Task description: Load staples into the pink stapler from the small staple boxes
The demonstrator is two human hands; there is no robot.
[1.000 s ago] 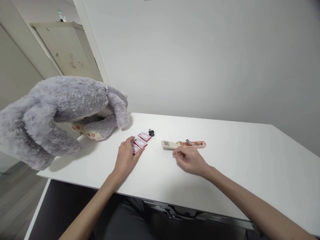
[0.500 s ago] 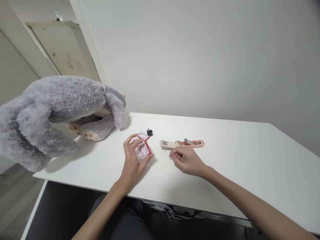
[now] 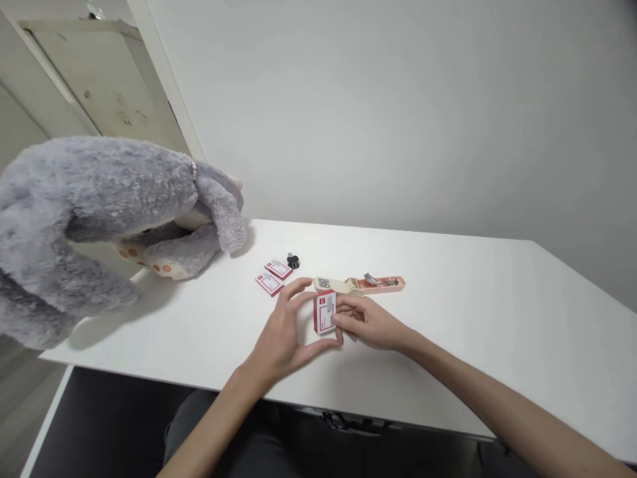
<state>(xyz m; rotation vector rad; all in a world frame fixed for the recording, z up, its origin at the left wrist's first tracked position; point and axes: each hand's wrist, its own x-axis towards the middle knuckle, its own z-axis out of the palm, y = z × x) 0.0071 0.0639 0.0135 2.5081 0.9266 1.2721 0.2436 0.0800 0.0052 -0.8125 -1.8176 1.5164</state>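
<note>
My left hand (image 3: 286, 335) holds a small red and white box (image 3: 324, 313) upright over the white table (image 3: 472, 318), thumb and fingers curled round it. My right hand (image 3: 371, 322) touches the same box from the right with its fingertips pinched on the edge. Two more small red boxes (image 3: 273, 277) lie flat on the table beyond my left hand. A beige and pink stapler-like tool (image 3: 359, 285) lies just behind my hands.
A big grey plush toy (image 3: 99, 212) lies on the table's left end, its paws facing me. A small black object (image 3: 292, 260) sits next to the two flat boxes. A white wall stands behind the table; a door is at far left.
My left hand picked one red box from the row of three and carried it right to the middle. My right hand came over and took hold of its edge.
</note>
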